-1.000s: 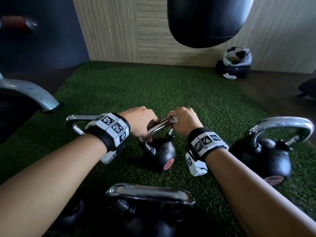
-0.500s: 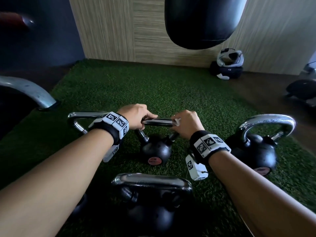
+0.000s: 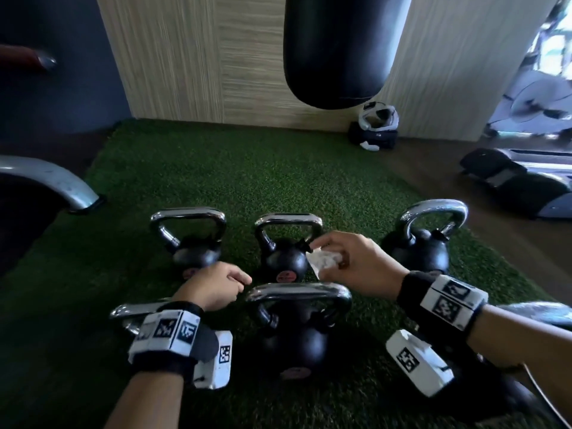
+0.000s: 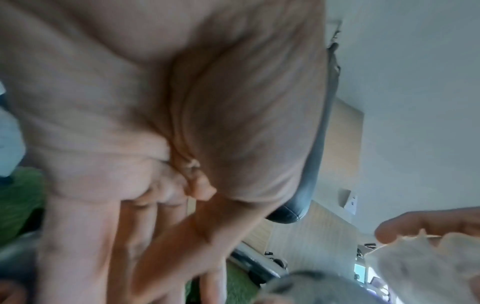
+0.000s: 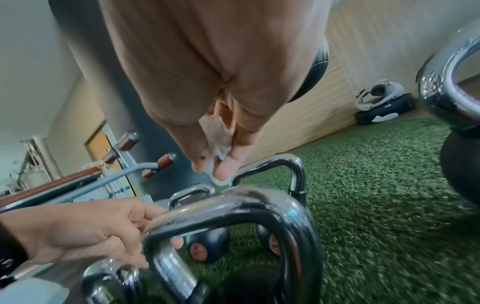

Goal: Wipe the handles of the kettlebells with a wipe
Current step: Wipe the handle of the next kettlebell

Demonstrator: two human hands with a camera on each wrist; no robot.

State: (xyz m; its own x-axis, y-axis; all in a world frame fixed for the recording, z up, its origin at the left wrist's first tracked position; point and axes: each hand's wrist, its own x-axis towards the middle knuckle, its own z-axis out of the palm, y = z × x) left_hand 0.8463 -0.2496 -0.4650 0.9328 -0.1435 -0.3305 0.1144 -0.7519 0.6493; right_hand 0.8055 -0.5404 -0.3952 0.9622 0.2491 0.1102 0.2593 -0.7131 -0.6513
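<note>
A crumpled white wipe sits pinched between the thumb and fingers of the right hand, which hangs in the air just above the right end of the chrome handle of the nearest kettlebell. The wipe does not touch that handle; seen from the right wrist it dangles a little way above the chrome. The left hand holds nothing, its fingers loosely bent, their tips right at the left end of the same handle; whether they actually touch it I cannot tell. This kettlebell stands upright on the green turf mat.

Behind it stand three more kettlebells in a row: a middle one just beyond the two hands, a left one, and a larger right one with a rounded handle. Another chrome handle shows partly under the left wrist.

Farther off, a black punching bag hangs over the mat in front of a wood-panelled wall. A white and black headset lies on the floor by the wall.
</note>
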